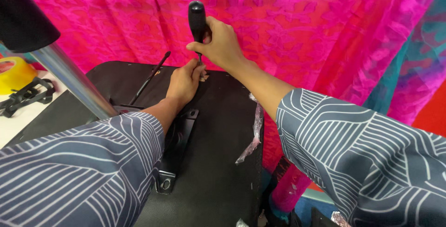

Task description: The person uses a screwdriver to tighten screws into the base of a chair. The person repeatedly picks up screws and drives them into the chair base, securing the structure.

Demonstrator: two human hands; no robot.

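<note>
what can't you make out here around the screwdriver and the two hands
Head view:
- Screwdriver tip: hidden behind the left hand.
- What the left hand pinches: covered by its own fingers.
- Right hand palm and the grip's lower part: hidden by its fingers.
- Black bracket upper end: under the left forearm.
- Yellow tape roll: cut by the left edge.

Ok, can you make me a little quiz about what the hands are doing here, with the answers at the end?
1. True or false: the right hand grips a screwdriver with a black handle, held upright.
2. Which hand steadies the screwdriver's tip: A) left hand B) right hand C) neither?
3. What colour is the patterned cloth behind the hands?

Key:
1. True.
2. A; the left hand rests on the black panel, fingers at the tip.
3. Bright pink.
</note>
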